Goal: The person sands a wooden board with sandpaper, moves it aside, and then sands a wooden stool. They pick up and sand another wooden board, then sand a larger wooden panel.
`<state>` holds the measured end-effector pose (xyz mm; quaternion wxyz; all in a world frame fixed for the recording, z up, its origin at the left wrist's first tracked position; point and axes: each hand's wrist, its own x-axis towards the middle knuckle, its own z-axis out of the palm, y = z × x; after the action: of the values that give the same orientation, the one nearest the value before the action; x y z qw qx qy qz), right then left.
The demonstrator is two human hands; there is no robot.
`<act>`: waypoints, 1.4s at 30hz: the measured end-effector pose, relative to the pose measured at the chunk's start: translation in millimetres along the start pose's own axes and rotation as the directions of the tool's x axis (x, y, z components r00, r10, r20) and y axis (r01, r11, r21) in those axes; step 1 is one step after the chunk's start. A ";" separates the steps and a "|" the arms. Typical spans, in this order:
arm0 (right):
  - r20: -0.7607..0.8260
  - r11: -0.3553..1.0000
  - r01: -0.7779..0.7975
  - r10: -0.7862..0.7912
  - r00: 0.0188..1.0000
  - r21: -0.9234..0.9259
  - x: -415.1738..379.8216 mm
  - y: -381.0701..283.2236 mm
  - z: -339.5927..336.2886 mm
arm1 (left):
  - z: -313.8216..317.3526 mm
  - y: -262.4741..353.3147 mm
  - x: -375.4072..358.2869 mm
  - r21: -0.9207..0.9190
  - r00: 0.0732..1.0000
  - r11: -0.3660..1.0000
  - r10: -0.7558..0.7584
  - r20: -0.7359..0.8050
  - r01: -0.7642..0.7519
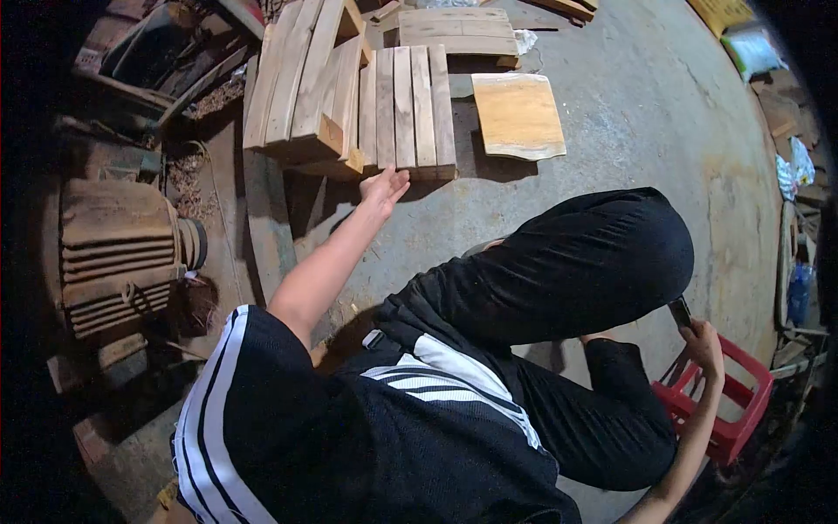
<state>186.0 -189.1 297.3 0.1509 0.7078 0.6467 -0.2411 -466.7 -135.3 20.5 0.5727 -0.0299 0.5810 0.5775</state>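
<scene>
My left hand (384, 190) reaches forward with its fingers stretched out, right at the lower edge of a slatted wooden piece (408, 109) like a small bench or crate. Just to its left, another slatted wooden piece (301, 74) stands tilted against it. Off to the right, past my bent knee, my right hand (704, 348) is closed around a dark, narrow object (680, 313), partly hidden by the hand and knee; I cannot tell its kind. Beneath that hand is a red plastic stool or crate (742, 397).
A low wooden stool with a pale top (519, 115) stands on the concrete floor (628, 113). Behind it lies a slatted board (458, 32). A rusty ribbed motor housing (122, 253) sits at left. Bags (752, 51) and clutter line the right edge.
</scene>
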 end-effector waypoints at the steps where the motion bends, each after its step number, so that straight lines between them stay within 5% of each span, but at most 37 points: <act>1: 0.030 0.998 -0.060 0.059 0.998 0.024 1.3 0.2 -2.9 | 4.8 -0.7 0.0 -0.054 0.999 0.999 -0.007 -0.050 0.005; 5: 0.018 0.983 0.029 -0.026 1.000 -0.181 45.3 32.7 0.9 | 16.0 9.7 0.6 -0.138 0.986 0.990 -0.047 -0.160 0.025; 8: -0.132 0.988 0.152 -0.151 0.980 -0.001 64.2 21.3 4.5 | 21.0 15.9 5.8 -0.160 0.971 0.986 -0.092 -0.222 0.057; 14: -0.016 0.991 0.131 -0.130 0.991 0.035 74.8 8.2 11.4 | 12.1 0.7 21.1 -0.160 0.968 0.987 -0.034 -0.249 -0.006; 16: 0.016 0.985 0.169 -0.170 0.985 0.026 78.8 1.6 16.5 | 8.3 -4.5 6.1 0.011 0.982 0.991 0.130 -0.137 -0.130; 21: 0.146 0.952 0.302 -0.292 0.945 -0.052 85.7 -38.7 25.4 | -10.9 33.0 -53.6 0.161 0.996 0.986 0.047 -0.070 -0.035; 25: 0.119 0.849 0.526 -0.528 0.841 0.057 90.9 -72.6 27.0 | -99.1 57.4 -69.4 -0.080 0.941 0.957 0.254 -0.224 -0.277; 26: 0.111 0.846 0.530 -0.533 0.838 0.058 89.4 -80.0 24.1 | -126.4 66.8 -48.7 -0.014 0.858 0.923 0.352 -0.374 -0.384; 27: 0.121 0.837 0.545 -0.546 0.829 0.046 86.9 -88.0 19.4 | -135.8 99.1 -50.2 -0.195 0.815 0.893 0.257 -0.519 -0.405; 28: 0.135 0.827 0.561 -0.560 0.817 0.034 86.6 -93.9 15.6 | -144.4 116.1 -51.9 0.008 0.707 0.797 0.540 -0.458 -0.604; 30: 0.113 0.808 0.586 -0.589 0.800 0.062 91.9 -97.7 16.5 | -151.0 174.1 -57.8 0.133 0.627 0.713 0.678 -0.384 -0.689; 32: 0.156 0.832 0.555 -0.545 0.824 -0.022 103.9 -96.1 20.9 | -147.4 214.5 -61.2 0.294 0.654 0.660 0.745 -0.132 -0.692; 33: 0.190 0.828 0.557 -0.538 0.821 -0.064 108.2 -98.6 20.6 | -146.6 232.0 -56.0 0.292 0.652 0.657 0.747 -0.131 -0.694; 35: 0.222 0.835 0.546 -0.521 0.824 -0.070 118.4 -98.1 25.6 | -143.2 261.8 -34.6 0.395 0.904 0.843 0.422 -0.065 -0.364; 42: 0.242 0.836 0.498 -0.446 0.862 -0.230 127.9 -130.1 27.4 | -102.7 243.6 21.3 0.250 0.972 0.939 0.231 0.051 -0.236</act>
<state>59.5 -80.4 218.5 0.2441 0.4719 0.8131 -0.2379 -708.4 -113.8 127.5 0.5055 0.1188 0.6435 0.5624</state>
